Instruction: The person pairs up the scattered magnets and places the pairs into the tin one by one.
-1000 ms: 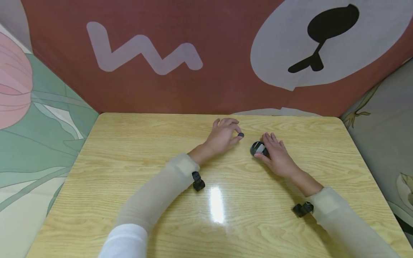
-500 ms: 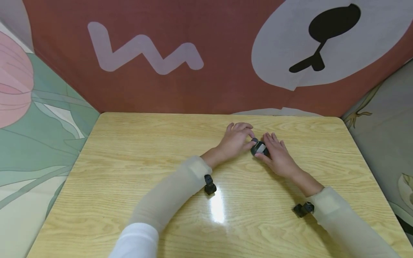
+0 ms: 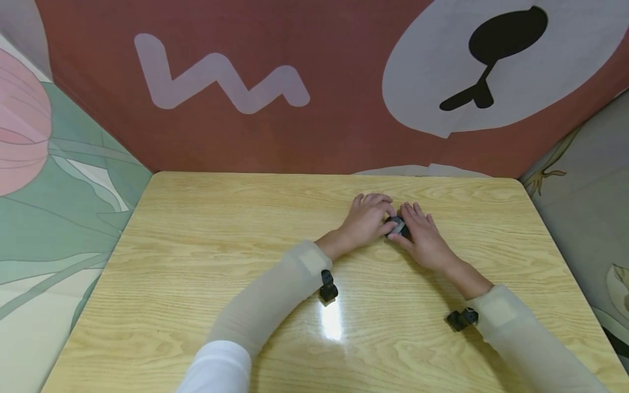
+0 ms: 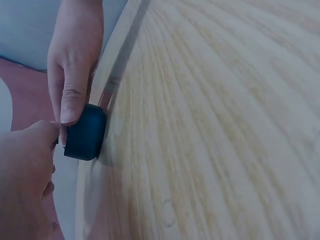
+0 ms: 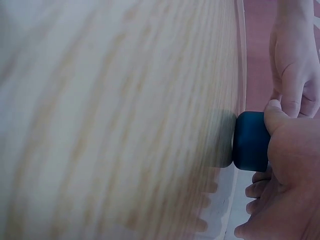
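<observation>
A small dark round container (image 3: 404,231) stands on the wooden table; in the left wrist view the container (image 4: 86,135) has a rounded base and a flat upper edge. My right hand (image 3: 426,239) holds it from the right, thumb on the near side and fingers on the far side. Over its top, my left hand (image 3: 367,221) pinches a small dark round piece between thumb and index finger. Only a sliver of the dark piece (image 4: 56,142) shows past the fingertips. The container's opening is mostly hidden by the left fingers.
The wooden table (image 3: 221,262) reaches back to a reddish-brown printed curtain (image 3: 339,131). Each sleeve cuff carries a small black wrist camera, the left camera (image 3: 328,286) and the right camera (image 3: 462,319), both hanging close over the tabletop.
My left hand has moved right and slightly nearer, bringing the small dark piece from beside the container to over its top. My right hand and the container have stayed put.
</observation>
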The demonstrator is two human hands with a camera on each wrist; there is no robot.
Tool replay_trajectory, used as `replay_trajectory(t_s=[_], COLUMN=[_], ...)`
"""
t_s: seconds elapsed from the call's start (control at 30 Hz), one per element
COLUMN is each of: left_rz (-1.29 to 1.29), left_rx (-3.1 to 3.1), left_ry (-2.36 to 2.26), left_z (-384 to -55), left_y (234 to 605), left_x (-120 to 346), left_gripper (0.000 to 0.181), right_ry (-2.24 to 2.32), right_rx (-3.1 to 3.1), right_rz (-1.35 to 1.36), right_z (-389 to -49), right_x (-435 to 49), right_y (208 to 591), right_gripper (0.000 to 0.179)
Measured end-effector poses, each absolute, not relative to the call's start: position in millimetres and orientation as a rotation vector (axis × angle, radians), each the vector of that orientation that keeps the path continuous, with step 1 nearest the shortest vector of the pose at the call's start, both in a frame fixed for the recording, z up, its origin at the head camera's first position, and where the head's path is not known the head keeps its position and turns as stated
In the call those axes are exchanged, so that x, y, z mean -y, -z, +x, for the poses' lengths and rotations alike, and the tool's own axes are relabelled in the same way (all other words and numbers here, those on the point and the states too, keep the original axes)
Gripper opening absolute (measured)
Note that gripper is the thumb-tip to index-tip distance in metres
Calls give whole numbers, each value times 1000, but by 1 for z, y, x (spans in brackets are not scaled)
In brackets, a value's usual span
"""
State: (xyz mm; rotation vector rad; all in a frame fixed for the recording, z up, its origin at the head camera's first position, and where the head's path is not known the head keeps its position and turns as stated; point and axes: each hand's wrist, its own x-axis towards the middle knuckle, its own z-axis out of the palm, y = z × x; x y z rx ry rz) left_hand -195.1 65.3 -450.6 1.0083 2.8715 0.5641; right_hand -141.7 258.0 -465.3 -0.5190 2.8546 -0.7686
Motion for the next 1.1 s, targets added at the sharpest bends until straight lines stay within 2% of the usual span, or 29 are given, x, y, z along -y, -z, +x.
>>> replay_trajectory(t_s=[0.5,0.7,1.1], left_rz=[1013,1030,943], left_rx=[-2870,-2877,-2917], left_ry=[-600,-597,-616], left_z=[-196,-198,-205], left_y=[456,455,449], left_x=[-61,-56,-31], left_gripper=[32,40,44], right_ry=[760,759,724], right_rx=[-2874,-2869,-2913], right_rz=[-520,-506,-538], right_z=[-143,-143,-145], right_x=[-257,-256,-256], right_y=[467,466,459], right_gripper=[85,84,79])
